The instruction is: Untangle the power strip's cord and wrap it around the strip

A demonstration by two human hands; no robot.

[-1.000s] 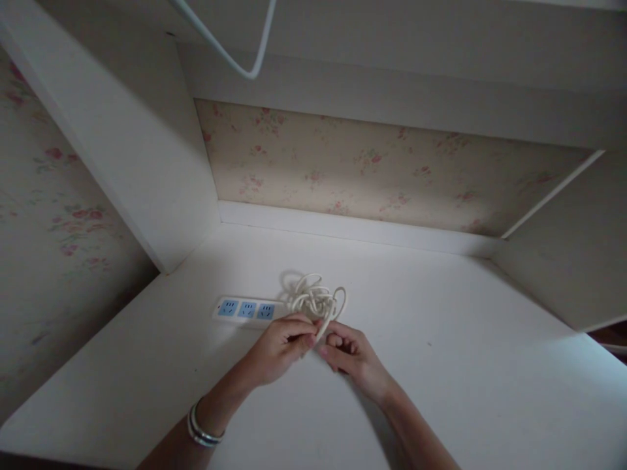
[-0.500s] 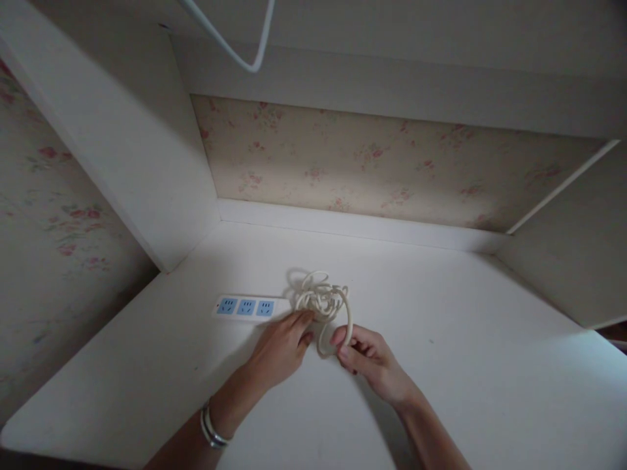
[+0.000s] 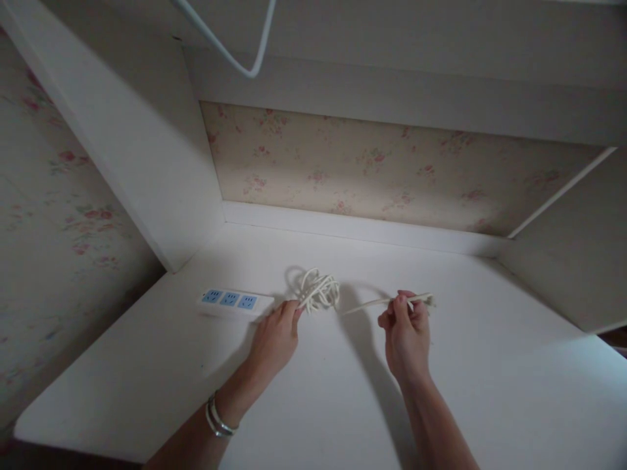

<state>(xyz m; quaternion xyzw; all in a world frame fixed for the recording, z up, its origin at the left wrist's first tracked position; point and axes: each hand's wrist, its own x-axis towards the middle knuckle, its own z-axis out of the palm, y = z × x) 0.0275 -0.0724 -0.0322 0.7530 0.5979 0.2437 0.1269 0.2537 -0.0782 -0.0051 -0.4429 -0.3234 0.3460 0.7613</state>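
A white power strip [image 3: 262, 304] with blue socket faces lies on the white desktop, left of centre. Its cream cord [image 3: 323, 287] is bunched in loose loops beside the strip's right end. My left hand [image 3: 275, 334], with bracelets at the wrist, is closed on the cord's strands at the near left of the bundle, close to the strip. Off to the right, my right hand [image 3: 407, 336] pinches a stretch of the same cord above the desk. A cord end, perhaps the plug [image 3: 430, 299], pokes out past its fingers, too blurred to make out.
The white desktop [image 3: 465, 391] spreads around the hands, bounded by a low back strip [image 3: 353, 225] and floral wallpaper [image 3: 318, 163]. A white side panel [image 3: 142, 150] rises at left. A thin white bent rod or cable [image 3: 252, 72] hangs from above.
My right hand has moved right and slightly away from me, drawing a length of cord out of the bundle. The power strip has shifted a little to the left, and the loops look smaller.
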